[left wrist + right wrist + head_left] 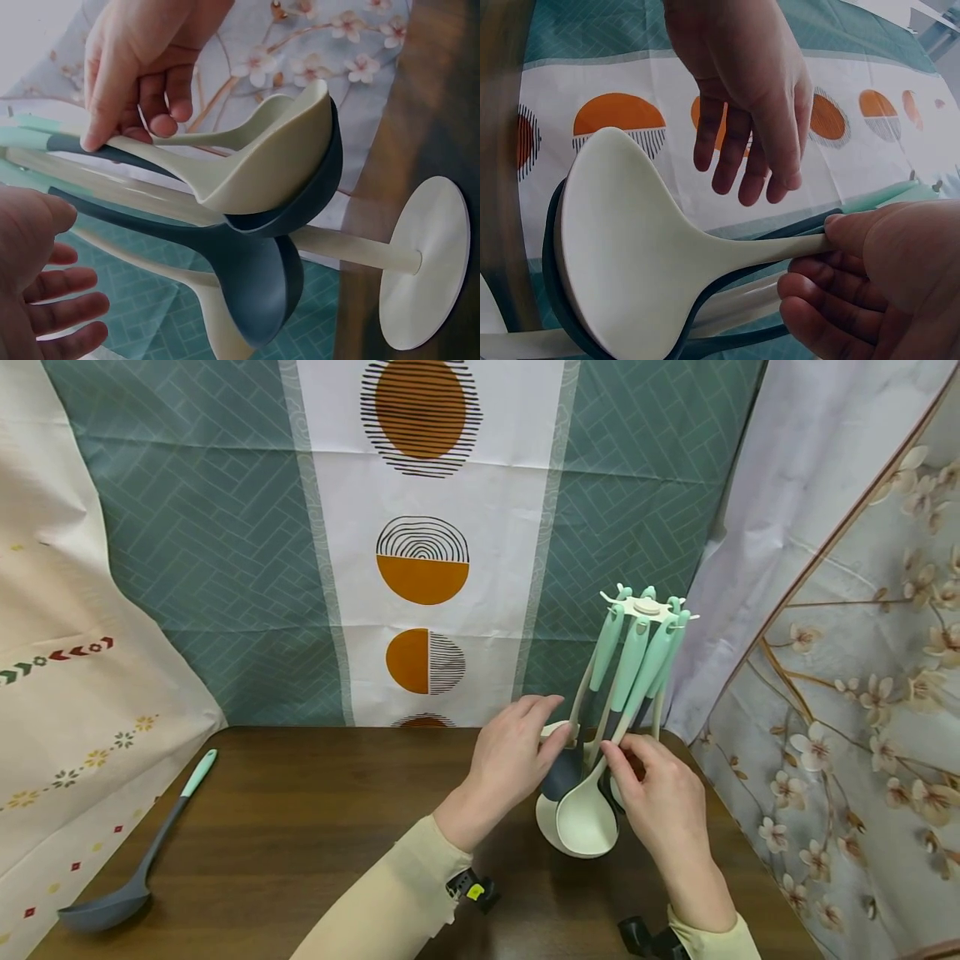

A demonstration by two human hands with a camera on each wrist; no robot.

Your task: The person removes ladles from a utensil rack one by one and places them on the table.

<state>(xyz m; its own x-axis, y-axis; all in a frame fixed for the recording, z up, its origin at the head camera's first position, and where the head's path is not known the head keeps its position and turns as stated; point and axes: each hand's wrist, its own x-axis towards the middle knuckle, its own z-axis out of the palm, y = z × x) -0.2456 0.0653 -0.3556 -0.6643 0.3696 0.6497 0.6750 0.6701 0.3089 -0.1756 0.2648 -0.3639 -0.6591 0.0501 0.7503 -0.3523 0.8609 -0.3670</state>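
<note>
A cream ladle (587, 817) with a mint handle hangs on the front of a utensil rack (647, 607). My right hand (663, 793) pinches the ladle's shaft between thumb and fingers, as the right wrist view shows. Behind that ladle is a dark blue-grey ladle (555, 262), nested close against it. My left hand (517, 752) is at the rack's left side, fingers extended and holding nothing. Nearest to it in the left wrist view hangs another dark ladle (251, 274), with a cream utensil (217, 322) beside it.
A dark ladle (112, 906) with a mint handle lies at the left of the brown wooden table (337, 843). The rack's round cream base (427, 300) stands on the table. A patterned cloth (420, 435) hangs behind, and a floral curtain (862, 735) hangs at the right.
</note>
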